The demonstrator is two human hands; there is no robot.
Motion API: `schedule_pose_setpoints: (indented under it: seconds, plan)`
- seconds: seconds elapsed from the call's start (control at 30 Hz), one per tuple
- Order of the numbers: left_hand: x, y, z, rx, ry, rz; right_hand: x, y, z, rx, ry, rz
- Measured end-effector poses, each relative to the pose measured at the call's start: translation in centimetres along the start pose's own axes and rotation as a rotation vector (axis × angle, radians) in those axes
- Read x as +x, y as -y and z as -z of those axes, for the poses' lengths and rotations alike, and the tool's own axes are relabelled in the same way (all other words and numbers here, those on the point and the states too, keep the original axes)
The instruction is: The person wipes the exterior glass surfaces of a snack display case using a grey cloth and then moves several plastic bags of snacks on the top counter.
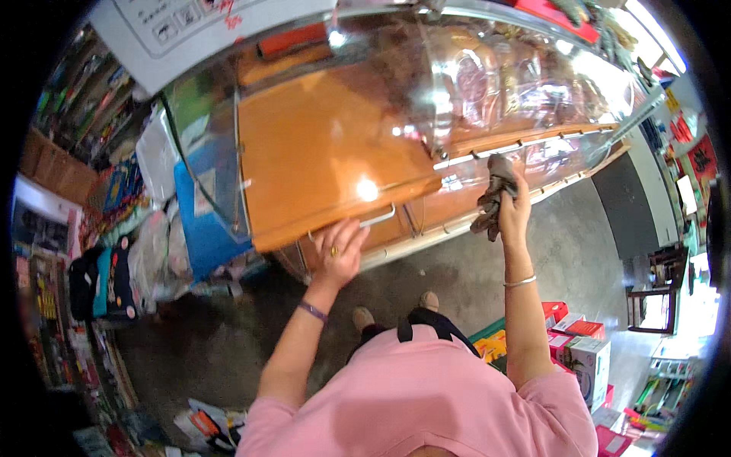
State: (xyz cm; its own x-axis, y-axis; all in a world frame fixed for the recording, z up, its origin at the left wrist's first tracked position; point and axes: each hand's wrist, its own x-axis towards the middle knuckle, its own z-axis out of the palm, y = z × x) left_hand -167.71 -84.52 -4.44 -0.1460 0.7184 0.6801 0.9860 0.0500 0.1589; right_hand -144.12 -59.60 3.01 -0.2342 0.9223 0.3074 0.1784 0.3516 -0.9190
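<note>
My left hand (341,251), with a ring on one finger, is at the front edge of an orange-brown wooden board (337,143). Its fingers lie over the left part of a pale metal handle (380,217) on that edge. In my right hand (515,208) is a crumpled dark grey cloth (494,194). The cloth is close to the front rail of a glass display counter (485,151), and I cannot tell whether it touches. Clear plastic packages (471,77) show through the counter's shiny top, partly hidden by glare.
A blue panel (208,211) and plastic bags (157,251) stand left of the counter. Printed boxes (585,360) are stacked on the floor to my right. A white printed sheet (200,28) lies at the far left. My feet are on the grey floor (457,263) before the counter.
</note>
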Motion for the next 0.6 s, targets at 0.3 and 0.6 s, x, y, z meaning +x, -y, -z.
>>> schedule_pose_setpoints:
  seconds: [0.3,0.6]
  plan:
    - [2.1,3.3,0.0,0.016,-0.122,-0.027,-4.8,0.8,-2.8,0.100,0.194,-0.200]
    - [-10.1,-1.9,0.8,-0.249,0.098,0.321,-6.2,-0.7,-10.1,0.025,0.252,0.065]
